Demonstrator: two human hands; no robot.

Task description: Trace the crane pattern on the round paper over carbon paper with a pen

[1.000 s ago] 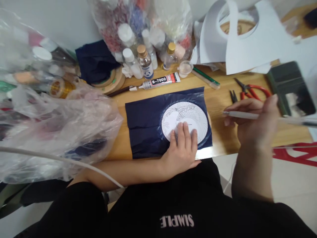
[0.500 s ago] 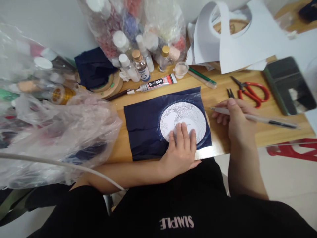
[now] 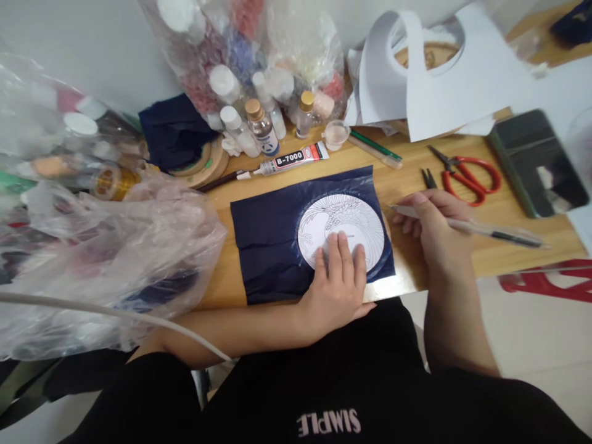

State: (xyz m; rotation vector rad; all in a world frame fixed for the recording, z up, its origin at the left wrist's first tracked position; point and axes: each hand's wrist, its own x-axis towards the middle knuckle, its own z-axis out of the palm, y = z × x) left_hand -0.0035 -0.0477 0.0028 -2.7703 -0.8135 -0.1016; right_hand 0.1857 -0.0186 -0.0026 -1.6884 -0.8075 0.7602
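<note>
My left hand (image 3: 337, 280) lies with its fingers stretched over the lower part of a round white paper (image 3: 365, 216) printed with a fine line drawing of feathers. That paper rests on a creased dark blue sheet (image 3: 266, 246) spread on the wooden table. To the right, my right hand (image 3: 437, 219) grips a clear pen (image 3: 490, 231), its tip pointing left, just past the sheet's right edge and apart from the paper. Part of the drawing is hidden under my left fingers.
Behind the sheet lie a B-7000 glue tube (image 3: 296, 158), small bottles (image 3: 263, 126) and a green pen (image 3: 374, 145). Red-handled pliers (image 3: 472, 179) and a dark phone-like case (image 3: 539, 163) are at the right. A plastic bag (image 3: 152, 246) crowds the left, with a white cable (image 3: 115, 305) crossing it.
My right hand has shifted slightly left with the pen, its tip nearer the sheet's edge. My left hand stays on the round paper. The view has tilted a little.
</note>
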